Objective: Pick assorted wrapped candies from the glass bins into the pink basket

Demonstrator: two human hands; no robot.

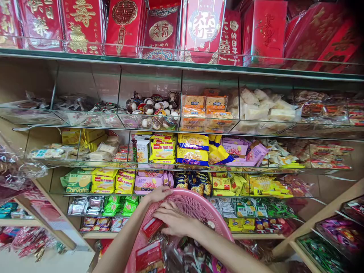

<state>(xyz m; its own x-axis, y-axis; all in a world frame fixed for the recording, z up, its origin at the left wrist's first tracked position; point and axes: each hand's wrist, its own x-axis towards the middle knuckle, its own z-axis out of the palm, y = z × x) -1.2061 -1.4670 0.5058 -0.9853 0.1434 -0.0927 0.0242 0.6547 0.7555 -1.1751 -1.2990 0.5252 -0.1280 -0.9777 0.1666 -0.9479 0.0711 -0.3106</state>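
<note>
A pink plastic basket point(220, 223) with a perforated wall leans up against the lower shelves in front of me. My left hand point(159, 194) is closed over its far left rim. Inside the basket, my right hand point(174, 219) has its fingers and thumb round the end of a red snack packet point(150, 228). Below that lies another red and clear packet point(149, 256) of biscuits. Several dark and white wrapped sweets point(193, 250) fill the bottom, partly hidden by my right forearm.
Clear divided trays hold chocolate balls point(152, 108), orange biscuit packs point(206, 108), yellow wafer packs point(162, 147) and purple packs point(149, 182). Red envelopes point(125, 26) stand on the glass shelf point(170, 63) above. Side shelves hold green packets point(320, 252) at right and bagged goods point(17, 167) at left.
</note>
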